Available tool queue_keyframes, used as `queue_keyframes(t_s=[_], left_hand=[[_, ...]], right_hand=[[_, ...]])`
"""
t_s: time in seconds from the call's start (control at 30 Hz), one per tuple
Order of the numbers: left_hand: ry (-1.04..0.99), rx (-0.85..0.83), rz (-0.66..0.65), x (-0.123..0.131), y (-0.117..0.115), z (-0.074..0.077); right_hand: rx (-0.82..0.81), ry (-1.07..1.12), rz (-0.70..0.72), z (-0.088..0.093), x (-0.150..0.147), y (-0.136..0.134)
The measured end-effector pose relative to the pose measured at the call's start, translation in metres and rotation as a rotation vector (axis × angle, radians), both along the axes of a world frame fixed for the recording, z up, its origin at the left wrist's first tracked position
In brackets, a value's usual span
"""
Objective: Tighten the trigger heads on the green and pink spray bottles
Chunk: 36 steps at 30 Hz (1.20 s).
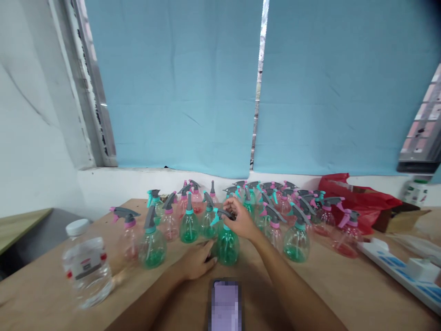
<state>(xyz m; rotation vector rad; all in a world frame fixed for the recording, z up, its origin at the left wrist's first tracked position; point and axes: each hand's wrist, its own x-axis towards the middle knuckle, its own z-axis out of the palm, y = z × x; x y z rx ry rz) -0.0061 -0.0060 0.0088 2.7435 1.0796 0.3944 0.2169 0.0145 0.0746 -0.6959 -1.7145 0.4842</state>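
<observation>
The right hand (243, 220) is pinching the grey sprayer (223, 213) of a green bottle (227, 248), which is standing upright on the tabletop (310, 285) between both hands. The left hand (196, 263) is lying unclenched beside its base, fingertips touching it. More spray bottles (275, 216) are crowding just behind the hands. A water bottle (87, 269) is standing well left of the left hand, and a phone (225, 305) is lying just in front of both.

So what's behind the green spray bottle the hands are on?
Rows of green and pink spray bottles, back toward the wall. The right hand, gripping the head of the green spray bottle, covers whatever stands directly behind.
</observation>
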Motion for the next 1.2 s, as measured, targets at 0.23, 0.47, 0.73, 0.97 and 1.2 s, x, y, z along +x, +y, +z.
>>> queue_keyframes(t_s=[0.23,0.47,0.73,0.97,1.2], left_hand=[[0.020,0.006,0.001,0.000,0.002,-0.002],[-0.009,0.022,-0.026,-0.001,0.004,-0.006],[-0.034,0.045,-0.063,-0.001,0.002,-0.004],[-0.067,0.031,-0.070,-0.002,0.003,-0.005],[-0.075,0.015,-0.087,-0.002,0.004,-0.005]], right_hand=[[-0.124,0.177,0.164,-0.019,-0.011,0.004],[-0.151,0.197,0.040,-0.036,-0.015,0.005],[-0.244,0.099,0.273,-0.028,-0.013,0.001],[-0.300,0.155,0.329,-0.027,-0.015,0.001],[-0.325,0.143,0.259,-0.027,-0.017,-0.002]])
